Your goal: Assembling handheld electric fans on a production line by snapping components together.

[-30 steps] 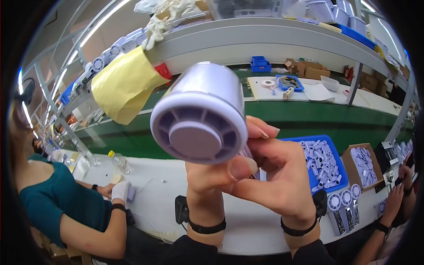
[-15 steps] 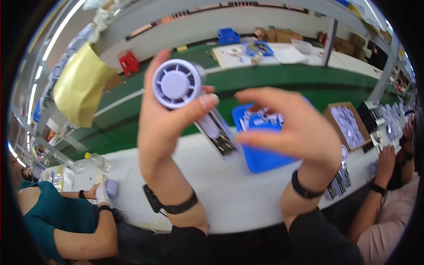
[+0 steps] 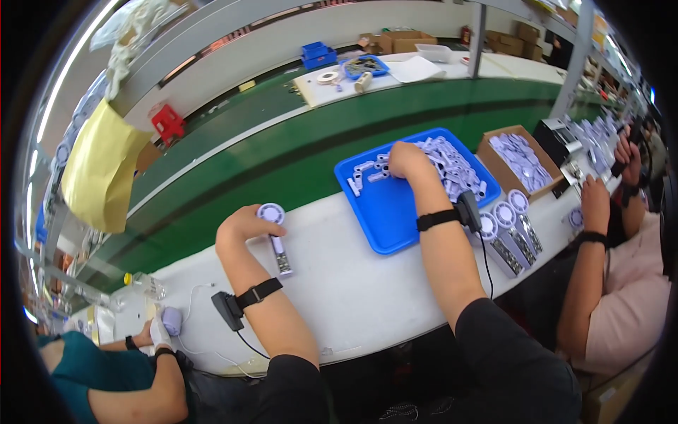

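Note:
At the left middle of the bench, my left hand (image 3: 244, 225) is closed round the head of a lavender handheld fan (image 3: 280, 256). The fan's handle points toward me, its inside bare with dark and metallic parts showing. Over to the right, my right hand (image 3: 409, 161) reaches into a blue tray (image 3: 387, 242) among small lavender plastic pieces (image 3: 452, 164). Its fingers curl down, and their tips are hidden behind the back of the hand. Several loose pieces (image 3: 364, 172) lie at the tray's left end.
Three similar fans (image 3: 503, 237) lie right of the tray, by a cardboard box (image 3: 522, 166) of lavender parts. Co-workers sit at both sides, one in a teal top (image 3: 106, 367), one in pink (image 3: 611, 300). A plastic bottle (image 3: 146, 285) and white cable (image 3: 205, 353) are left.
My left hand has lowered the fan from close up down to the bench. My right hand has moved away from the fan into the blue tray. The view has shifted.

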{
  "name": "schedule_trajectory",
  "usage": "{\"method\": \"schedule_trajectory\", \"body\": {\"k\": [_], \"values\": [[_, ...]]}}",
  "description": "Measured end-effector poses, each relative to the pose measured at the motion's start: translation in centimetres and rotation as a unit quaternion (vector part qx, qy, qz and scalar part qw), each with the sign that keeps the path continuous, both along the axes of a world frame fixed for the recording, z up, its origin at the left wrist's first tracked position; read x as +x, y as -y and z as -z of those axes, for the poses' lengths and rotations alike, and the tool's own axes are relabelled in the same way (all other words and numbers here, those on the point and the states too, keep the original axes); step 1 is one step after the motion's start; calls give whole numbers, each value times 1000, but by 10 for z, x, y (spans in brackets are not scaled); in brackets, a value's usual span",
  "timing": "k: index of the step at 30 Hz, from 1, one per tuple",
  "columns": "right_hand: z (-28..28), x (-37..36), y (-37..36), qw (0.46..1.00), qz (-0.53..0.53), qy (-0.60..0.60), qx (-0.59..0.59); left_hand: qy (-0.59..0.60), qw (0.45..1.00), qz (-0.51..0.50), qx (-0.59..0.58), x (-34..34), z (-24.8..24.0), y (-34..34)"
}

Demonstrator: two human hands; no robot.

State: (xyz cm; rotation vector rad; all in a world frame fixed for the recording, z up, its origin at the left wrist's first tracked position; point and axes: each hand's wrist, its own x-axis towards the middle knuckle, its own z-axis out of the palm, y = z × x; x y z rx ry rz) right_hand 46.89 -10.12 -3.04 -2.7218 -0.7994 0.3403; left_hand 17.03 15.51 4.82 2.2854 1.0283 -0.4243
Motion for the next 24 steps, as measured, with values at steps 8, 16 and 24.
{"method": "schedule_trajectory", "body": {"k": [8, 16, 24], "values": [[-94, -60, -4, 976, 71, 123, 167, 283, 937, 36, 201, -3, -34, 25], [-181, -231, 37, 720, -204, 277, 603, 457, 771, 384, -220, 105, 38, 190], [-179, -334, 79, 673, -371, 85, 634, 482, 755, 443, 19, 91, 73, 303]]}}
